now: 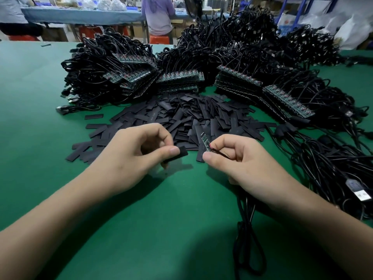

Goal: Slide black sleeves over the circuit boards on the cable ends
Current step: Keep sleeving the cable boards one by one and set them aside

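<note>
Left hand [129, 156] pinches sleeve [181, 152]; right hand [242, 158], seemingly, board [205, 141].

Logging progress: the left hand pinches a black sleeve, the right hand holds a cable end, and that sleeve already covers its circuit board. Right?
No. In the head view the circuit board in the right hand is bare; the black sleeve in the left hand sits apart.

The desk [40, 98] wears matt green cloth; the loose sleeves [181, 114] look matt black; the cables [252, 37] are slightly glossy.
</note>
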